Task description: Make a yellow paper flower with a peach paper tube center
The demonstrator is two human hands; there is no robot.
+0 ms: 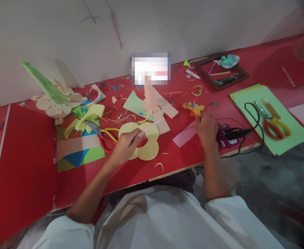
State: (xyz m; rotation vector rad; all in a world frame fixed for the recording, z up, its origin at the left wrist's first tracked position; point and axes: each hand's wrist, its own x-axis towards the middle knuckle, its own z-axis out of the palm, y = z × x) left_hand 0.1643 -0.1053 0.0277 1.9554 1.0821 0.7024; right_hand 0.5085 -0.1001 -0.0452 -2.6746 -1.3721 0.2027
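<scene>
Our left hand [128, 142] has its grip pinched on a thin, whitish, straight stick [152, 126] above the pale-yellow, round-lobed paper shape [149, 150] on the red worktop [172, 157]. Our right hand [207, 128] is at the small yellow plastic glue gun [193, 108], beside a pink paper strip [184, 135]; we cannot tell whether that grip is closed.

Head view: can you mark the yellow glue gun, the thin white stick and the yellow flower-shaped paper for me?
Yellow glue gun [196, 109]: head view, on its body.
Thin white stick [152, 125]: head view, midway along its visible length.
Yellow flower-shaped paper [148, 151]: head view, on its lower right lobe.
</scene>
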